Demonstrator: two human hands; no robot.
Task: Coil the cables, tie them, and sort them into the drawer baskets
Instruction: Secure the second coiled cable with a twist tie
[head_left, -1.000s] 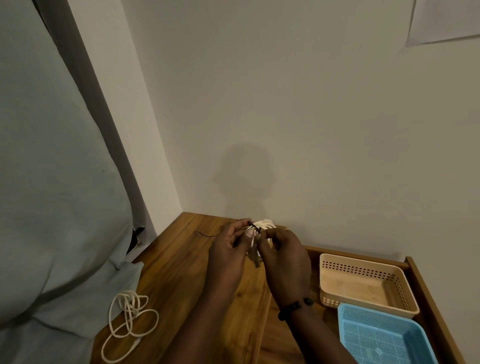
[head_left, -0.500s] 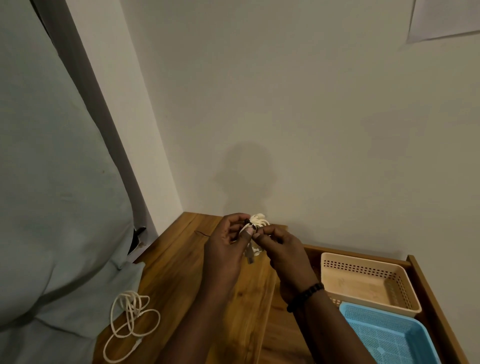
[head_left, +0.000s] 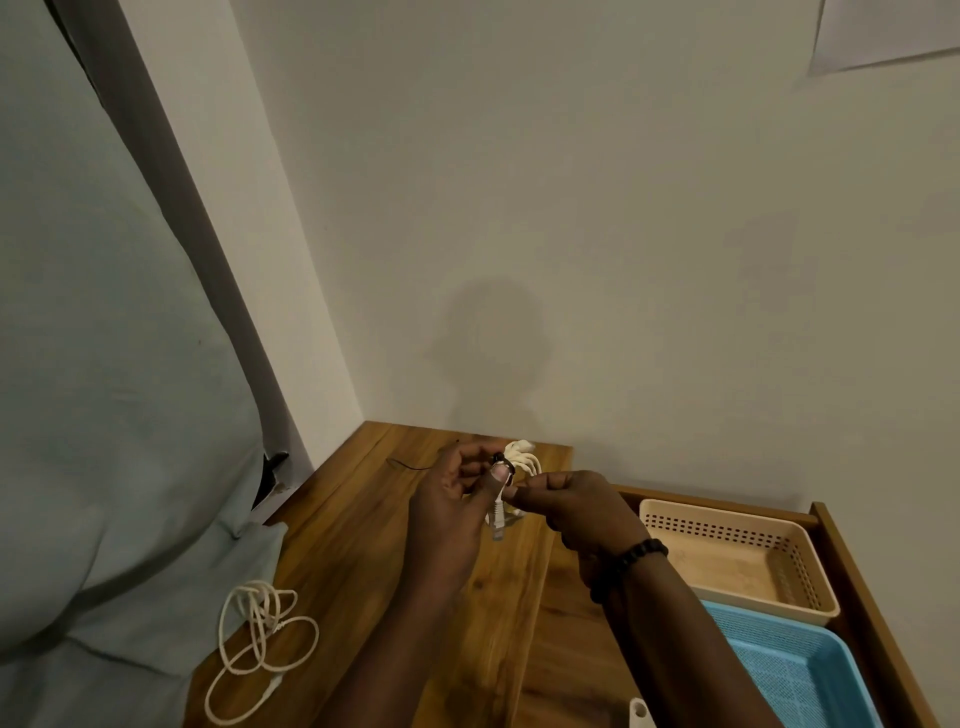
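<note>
A small coiled white cable (head_left: 521, 456) is held up over the wooden top, its plug end hanging down below my fingers. My left hand (head_left: 454, 499) grips the coil, the thumb pressing a thin black tie (head_left: 500, 459) wrapped round it. My right hand (head_left: 574, 506), a dark bead bracelet at its wrist, pinches the tie's end just right of the coil. A second white cable (head_left: 260, 642) lies loosely looped at the near left of the wooden top. In the open drawer on the right sit a beige basket (head_left: 727, 553) and a blue basket (head_left: 789, 670).
A thin black tie (head_left: 410, 465) lies on the wooden top (head_left: 363, 545) behind my left hand. Grey-green cloth (head_left: 104, 415) covers the left side and overlaps the top's edge. The drawer's wooden side (head_left: 872, 613) borders the baskets. A white object (head_left: 639, 714) pokes up at the bottom edge.
My right hand has drawn away to the right of the coil while still pinching the tie. The left hand keeps the coil in about the same place.
</note>
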